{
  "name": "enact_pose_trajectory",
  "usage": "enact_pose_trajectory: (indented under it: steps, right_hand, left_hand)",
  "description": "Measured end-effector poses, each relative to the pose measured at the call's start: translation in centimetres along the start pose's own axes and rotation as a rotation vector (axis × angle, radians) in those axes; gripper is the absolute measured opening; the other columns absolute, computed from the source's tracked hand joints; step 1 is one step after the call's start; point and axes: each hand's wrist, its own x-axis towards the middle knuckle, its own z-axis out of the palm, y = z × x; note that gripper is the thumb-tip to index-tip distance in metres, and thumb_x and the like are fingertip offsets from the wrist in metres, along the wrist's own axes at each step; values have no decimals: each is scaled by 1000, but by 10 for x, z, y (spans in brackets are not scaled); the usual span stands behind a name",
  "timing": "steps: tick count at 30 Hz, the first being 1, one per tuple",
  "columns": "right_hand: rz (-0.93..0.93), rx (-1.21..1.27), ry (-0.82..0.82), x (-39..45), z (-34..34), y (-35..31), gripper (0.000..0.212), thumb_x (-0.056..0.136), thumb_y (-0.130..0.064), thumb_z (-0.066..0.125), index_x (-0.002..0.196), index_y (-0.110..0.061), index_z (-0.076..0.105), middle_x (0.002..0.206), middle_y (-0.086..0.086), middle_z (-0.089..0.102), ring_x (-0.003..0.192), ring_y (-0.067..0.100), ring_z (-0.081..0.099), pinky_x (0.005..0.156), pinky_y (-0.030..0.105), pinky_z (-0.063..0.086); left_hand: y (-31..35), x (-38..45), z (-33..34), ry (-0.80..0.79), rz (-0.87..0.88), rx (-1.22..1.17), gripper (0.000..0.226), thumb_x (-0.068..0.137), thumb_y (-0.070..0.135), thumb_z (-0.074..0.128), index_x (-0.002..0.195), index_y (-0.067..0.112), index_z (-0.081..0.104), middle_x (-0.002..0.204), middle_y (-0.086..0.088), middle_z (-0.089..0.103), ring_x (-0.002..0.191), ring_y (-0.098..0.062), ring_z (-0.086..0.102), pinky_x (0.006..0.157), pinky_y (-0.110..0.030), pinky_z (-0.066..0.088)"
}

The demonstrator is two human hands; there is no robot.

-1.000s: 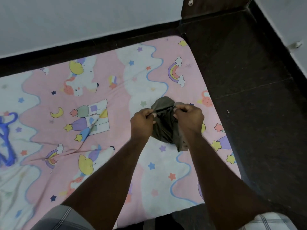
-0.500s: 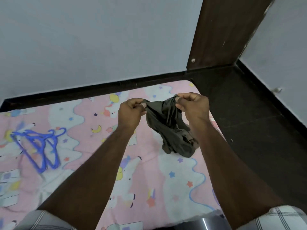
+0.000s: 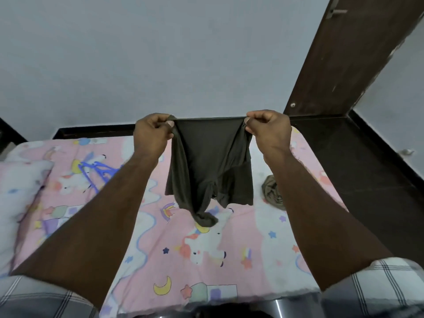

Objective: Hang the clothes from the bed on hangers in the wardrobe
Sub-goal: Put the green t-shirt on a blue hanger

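Above the pink patterned bed [image 3: 160, 260], one dark olive garment [image 3: 210, 161] is hanging stretched between the left hand [image 3: 151, 131] and right hand [image 3: 268, 127], each pinching a top corner, its upper edge pulling taut, its lower end drooping twisted.
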Motion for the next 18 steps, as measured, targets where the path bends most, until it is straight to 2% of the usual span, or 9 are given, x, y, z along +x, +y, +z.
enact_pose_trajectory:
  steps: [5,8,9,11,13,15,16,18]
  right_hand:
    - [-101,-103,-46,-4,35,-2,16,83,-13,73,81,-29,75,79,-9,75,74,10,73,81,23,57]
    - [-107,-253,-111,-11,47,24,14,84,-13,70,87,-25,78,73,-13,72,68,2,69,68,10,48]
    - [-103,-307,-136,-15,49,38,14,84,-12,69,88,-22,78,72,-13,71,66,3,67,65,9,46]
    - [-78,-459,-233,-25,49,74,14,82,-9,68,85,-18,78,77,-7,73,71,8,67,71,18,49]
    - [1,-699,-438,-40,47,116,13,82,-9,68,79,-16,78,85,1,76,81,18,69,78,26,51]
    - [127,-802,-612,-58,45,156,20,82,-8,68,70,-23,74,88,0,77,82,18,69,70,20,47]
    - [157,-818,-647,-65,44,172,23,82,-8,67,69,-26,73,89,-1,77,81,15,68,67,16,44]
    - [182,-830,-663,-70,46,191,19,85,-9,66,77,-23,77,93,-3,77,81,11,65,72,16,41]
  left_hand:
    - [-3,17,-33,39,4,36,12,90,7,65,92,13,75,88,-11,72,77,-16,66,84,-37,61]
    - [-28,17,-50,43,-57,141,12,86,14,66,86,21,76,85,-7,75,72,-15,68,88,-43,60]
    - [-40,13,-55,40,-90,181,11,84,16,67,85,22,76,84,-7,75,70,-15,68,88,-44,59]
    - [-73,-2,-63,10,-179,283,10,85,16,67,82,23,74,81,-7,75,68,-18,67,86,-43,59]
    - [-109,-26,-69,-125,-281,502,15,86,10,65,83,22,72,89,-10,75,77,-23,68,80,-32,54]
    - [-141,-48,-70,-253,-385,704,13,82,15,64,91,15,73,101,-10,74,96,-28,69,79,-28,49]
    - [-154,-56,-68,-269,-419,749,20,81,19,65,97,10,74,105,-10,73,103,-29,68,81,-28,48]
    - [-170,-62,-61,-265,-480,748,28,87,18,65,113,8,71,113,-11,71,108,-30,65,84,-28,48]
